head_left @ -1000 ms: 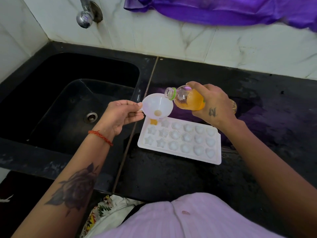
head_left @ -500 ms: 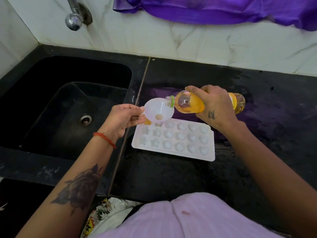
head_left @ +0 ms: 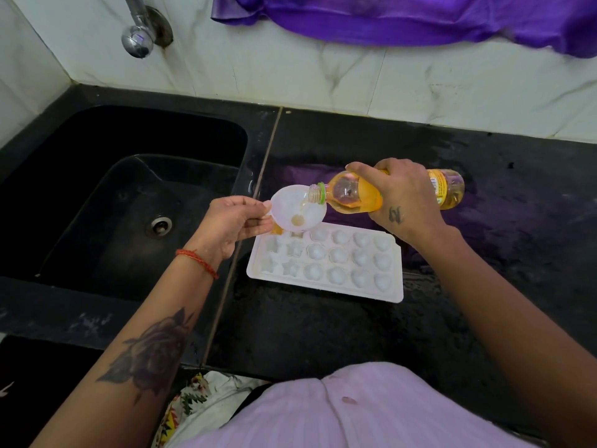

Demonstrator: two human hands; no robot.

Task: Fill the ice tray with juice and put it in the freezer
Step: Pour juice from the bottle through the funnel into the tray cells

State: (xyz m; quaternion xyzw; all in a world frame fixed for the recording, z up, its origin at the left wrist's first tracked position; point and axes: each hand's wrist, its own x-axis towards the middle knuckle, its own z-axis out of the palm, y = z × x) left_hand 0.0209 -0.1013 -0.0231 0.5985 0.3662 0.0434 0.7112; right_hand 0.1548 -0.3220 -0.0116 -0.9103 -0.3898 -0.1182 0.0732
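I am holding a small white funnel by its rim with my left hand, fingers pinched closed on its near-left edge; the funnel is hovering over the far-left corner of the white ice tray; my right hand is wrapping closed around a clear plastic juice bottle, which I am tipping almost level, its uncapped mouth with a green neck ring sitting over the funnel's bowl; orange juice is filling the lower side of the bottle, and a thin pale trickle is running from its mouth into the funnel, with a little pooling at the funnel's hole; the tray is lying flat on the black counter, just right of the seam beside the black sink; its moulds are standing in rows, stars on the left, rounder shapes to the right; the far-left corner mould is showing orange, the one next to it is hidden under the funnel, and the rest are looking white; a chrome tap is hanging over the sink against the marble wall; a purple cloth is draping along the ledge above the counter; a red thread is circling my left wrist.
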